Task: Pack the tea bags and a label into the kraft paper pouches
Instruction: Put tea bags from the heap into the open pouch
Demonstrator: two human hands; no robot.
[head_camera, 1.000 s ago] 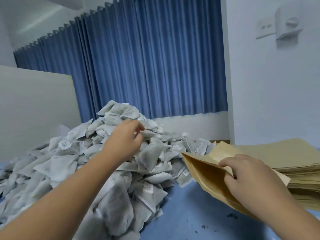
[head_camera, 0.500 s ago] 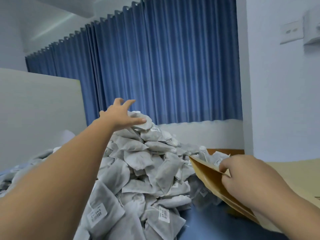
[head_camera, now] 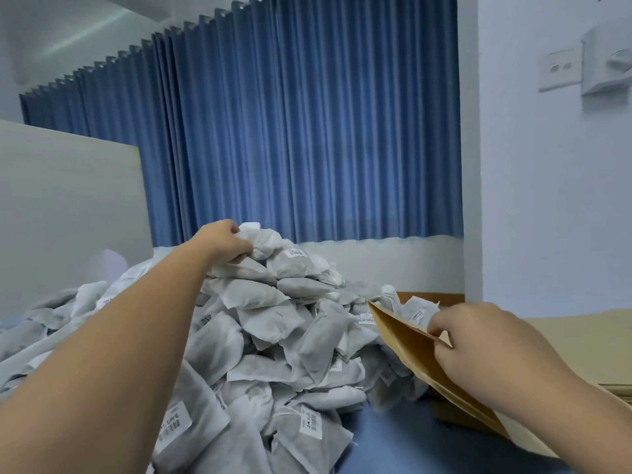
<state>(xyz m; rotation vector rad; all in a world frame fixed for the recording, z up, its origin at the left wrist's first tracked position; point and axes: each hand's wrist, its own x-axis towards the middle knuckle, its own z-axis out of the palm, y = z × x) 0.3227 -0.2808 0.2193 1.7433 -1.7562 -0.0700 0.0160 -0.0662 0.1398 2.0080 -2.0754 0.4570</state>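
Tea bags (head_camera: pixel 273 319) lie heaped on the blue table (head_camera: pixel 393 439). Your left hand (head_camera: pixel 224 242) grips 1 white tea bag (head_camera: pixel 265 241) at the heap's top. Your right hand (head_camera: pixel 478 343) pinches the open kraft pouch (head_camera: pixel 407 340) by its mouth, where packed bags (head_camera: pixel 418 308) show, beside the stacked pouches (head_camera: pixel 581 347).

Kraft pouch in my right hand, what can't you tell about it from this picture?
Head view:
- Count of tea bags inside the kraft pouch: its front wall hides all but their tops.
- Whether a label is inside: same wall hides it.
- Pouch bottom: behind the right hand and forearm.
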